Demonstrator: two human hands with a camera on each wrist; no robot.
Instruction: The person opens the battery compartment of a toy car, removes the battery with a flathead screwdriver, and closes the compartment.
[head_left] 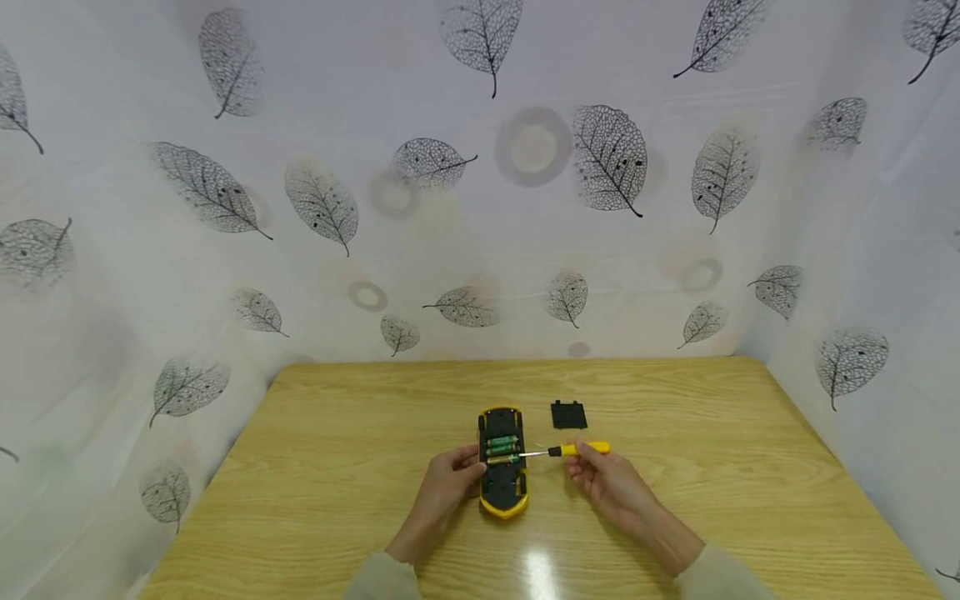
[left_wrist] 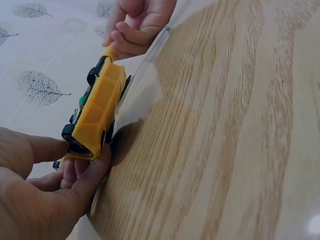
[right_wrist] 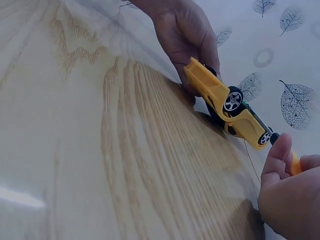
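A yellow toy car (head_left: 503, 492) is held upside down above the table, its black underside facing up. Its battery bay lies uncovered, with green batteries (head_left: 502, 443) side by side in it. My left hand (head_left: 448, 487) grips the car by its left side, the thumb on the edge of the underside. In my right hand (head_left: 611, 483) is a screwdriver (head_left: 570, 450) with a yellow handle, pinched between thumb and fingers. Its metal shaft points left, and the tip is at the end of the lowest battery. In the right wrist view the car (right_wrist: 242, 122) shows its silver-spoked wheels.
A small black battery cover (head_left: 568, 415) lies on the wooden table (head_left: 360, 417), behind the screwdriver. Light curtains (head_left: 465, 233) printed with dark leaves hang behind the table and on both sides.
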